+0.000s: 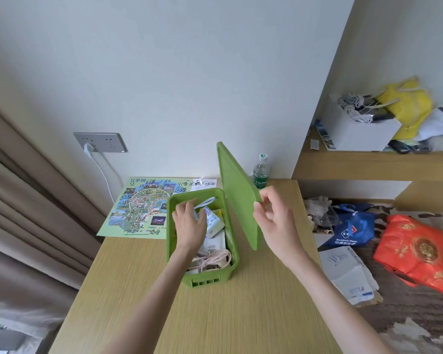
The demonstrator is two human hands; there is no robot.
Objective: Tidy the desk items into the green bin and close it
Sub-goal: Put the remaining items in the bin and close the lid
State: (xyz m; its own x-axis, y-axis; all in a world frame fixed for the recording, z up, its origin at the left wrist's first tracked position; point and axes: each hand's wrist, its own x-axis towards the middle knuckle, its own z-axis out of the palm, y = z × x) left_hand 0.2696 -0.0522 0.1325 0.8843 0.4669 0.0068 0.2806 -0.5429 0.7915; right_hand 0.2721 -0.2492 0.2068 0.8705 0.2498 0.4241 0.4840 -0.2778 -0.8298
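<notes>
The green bin [207,279] stands on the wooden desk [215,315], filled with small packets, a white box and a pale pink cable [215,259]. My left hand [189,223] reaches down inside the bin, fingers curled on a small bluish packet among the contents. My right hand [274,221] pinches the edge of the green lid [237,192], which is held tilted up on edge over the bin's right side.
A colourful map sheet [143,208] lies flat behind the bin, a water bottle [261,172] stands by the wall. A charger cable hangs from the wall socket [100,142]. Bags and papers [414,249] lie right of the desk; a shelf holds a white box [356,131].
</notes>
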